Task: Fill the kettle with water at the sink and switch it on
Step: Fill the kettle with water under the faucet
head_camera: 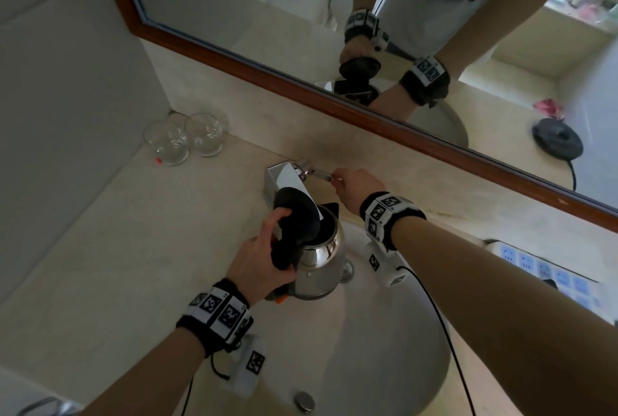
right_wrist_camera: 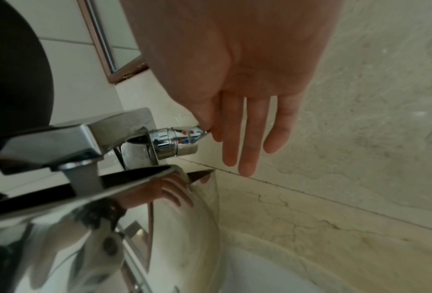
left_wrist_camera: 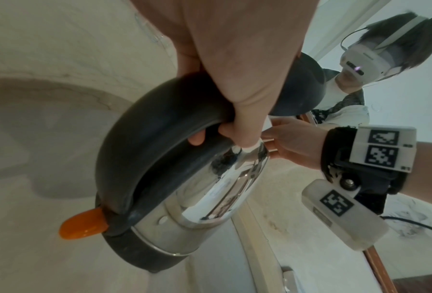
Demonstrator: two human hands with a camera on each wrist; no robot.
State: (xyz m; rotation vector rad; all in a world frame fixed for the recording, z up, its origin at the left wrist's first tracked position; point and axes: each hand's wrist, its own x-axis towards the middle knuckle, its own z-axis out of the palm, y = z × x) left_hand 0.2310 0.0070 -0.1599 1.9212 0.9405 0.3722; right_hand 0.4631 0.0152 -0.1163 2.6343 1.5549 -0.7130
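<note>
A steel kettle (head_camera: 322, 257) with a black handle and an orange switch (left_wrist_camera: 84, 224) hangs over the sink basin (head_camera: 394, 365). Its black lid (head_camera: 297, 215) stands open, and its mouth is under the chrome faucet spout (head_camera: 284, 178). My left hand (head_camera: 264, 258) grips the handle (left_wrist_camera: 139, 142), fingers curled round it. My right hand (head_camera: 354, 188) pinches the tip of the faucet lever (right_wrist_camera: 184, 136) between thumb and forefinger, its other fingers straight. A grey column (right_wrist_camera: 87, 178) reaches from the spout (right_wrist_camera: 59, 142) into the kettle's mouth. I cannot tell whether it is water.
Two empty glasses (head_camera: 185, 138) stand in the counter's back left corner. A white power strip (head_camera: 551, 275) lies on the counter at the right. A wood-framed mirror (head_camera: 334, 101) runs along the back wall and reflects the black kettle base (head_camera: 556, 138). The drain plug (head_camera: 304, 400) is near the basin's front.
</note>
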